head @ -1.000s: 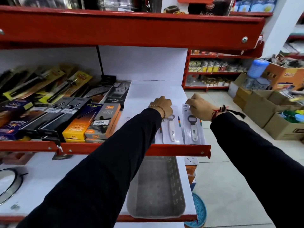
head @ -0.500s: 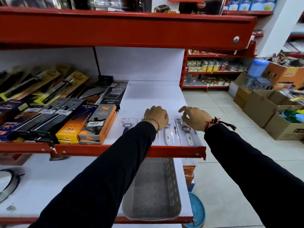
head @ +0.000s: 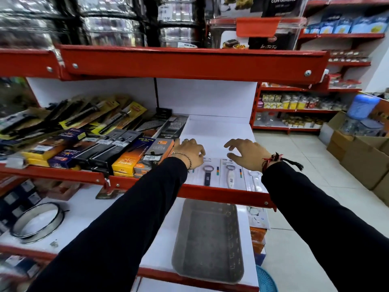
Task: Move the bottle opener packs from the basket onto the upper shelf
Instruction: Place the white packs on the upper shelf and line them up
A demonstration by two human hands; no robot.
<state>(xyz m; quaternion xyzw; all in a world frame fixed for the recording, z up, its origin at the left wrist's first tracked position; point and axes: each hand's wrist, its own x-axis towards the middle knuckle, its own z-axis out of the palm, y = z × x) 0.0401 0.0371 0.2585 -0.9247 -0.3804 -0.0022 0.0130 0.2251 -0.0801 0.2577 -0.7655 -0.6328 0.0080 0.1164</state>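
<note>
3 bottle opener packs (head: 227, 173) flat in a row at near right edge of upper shelf (head: 219, 135). Above them, left hand (head: 189, 152) palm down, loosely curled, gripping nothing; right hand (head: 246, 153) fingers spread, empty. Grey basket (head: 208, 241) below on lower shelf.

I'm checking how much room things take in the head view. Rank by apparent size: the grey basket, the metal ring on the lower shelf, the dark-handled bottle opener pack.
1. Grey basket, largest, though nearest the camera.
2. Metal ring.
3. Dark-handled bottle opener pack, smallest.
</note>
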